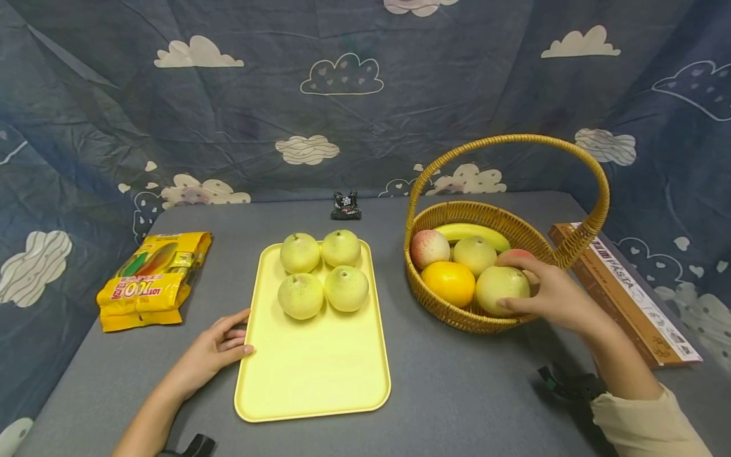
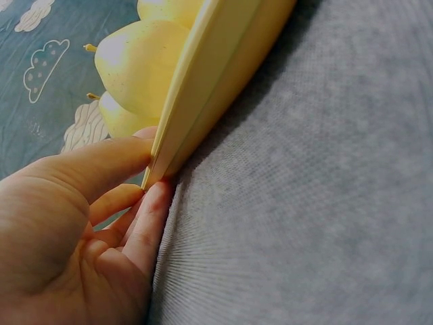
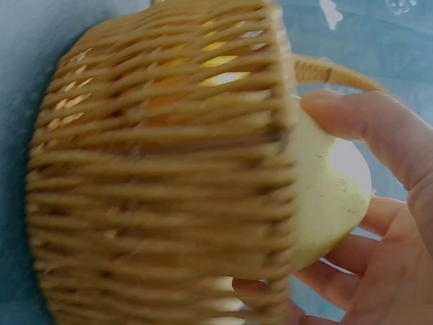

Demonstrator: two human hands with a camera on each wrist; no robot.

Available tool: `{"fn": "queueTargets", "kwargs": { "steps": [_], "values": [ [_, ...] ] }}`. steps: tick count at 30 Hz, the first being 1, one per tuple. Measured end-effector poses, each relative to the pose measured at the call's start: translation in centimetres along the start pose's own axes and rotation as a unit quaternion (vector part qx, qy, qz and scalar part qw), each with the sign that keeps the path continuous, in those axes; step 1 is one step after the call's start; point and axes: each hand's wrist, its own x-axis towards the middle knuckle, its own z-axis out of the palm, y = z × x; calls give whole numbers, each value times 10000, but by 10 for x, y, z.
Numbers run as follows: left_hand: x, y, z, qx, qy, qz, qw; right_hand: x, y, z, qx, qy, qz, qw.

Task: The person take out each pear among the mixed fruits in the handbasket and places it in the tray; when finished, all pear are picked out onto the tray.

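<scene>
A yellow tray (image 1: 314,362) lies on the table, with several round pale-green pears (image 1: 300,296) grouped on its far half. My left hand (image 1: 219,343) pinches the tray's left rim, thumb on top and fingers below it, as the left wrist view shows. On the right stands a wicker basket (image 1: 442,314) with a tall arched handle (image 1: 508,138). My right hand (image 1: 548,292) grips a round pear (image 1: 501,291) at the basket's near right side, thumb and fingers spread around it. In the right wrist view the pear (image 3: 328,186) rises past the rim, its lower part hidden behind the wicker.
Also in the basket are an orange (image 1: 448,284), a banana (image 1: 474,233), a reddish peach (image 1: 430,249) and another pear (image 1: 474,255). A yellow snack bag (image 1: 151,276) lies left, a small black packet (image 1: 346,205) at the back, a pasta box (image 1: 628,295) right of the basket.
</scene>
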Motion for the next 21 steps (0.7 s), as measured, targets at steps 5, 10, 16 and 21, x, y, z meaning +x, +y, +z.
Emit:
{"fn": "queueTargets", "kwargs": {
  "steps": [5, 10, 16, 21],
  "values": [
    [-1, 0, 0, -1, -12, -21, 10000, -1, -23, -4, 196, 254, 241, 9992],
    [-1, 0, 0, -28, -7, -5, 10000, 3, -54, 8, 829, 551, -205, 9948],
    [-1, 1, 1, -24, 14, -31, 10000, 16, -82, 42, 1004, 439, -1039, 9885],
    [-1, 1, 1, -29, 8, -41, 10000, 25, -104, 78, 1520, -289, -1174, 9810]
  ]
}}
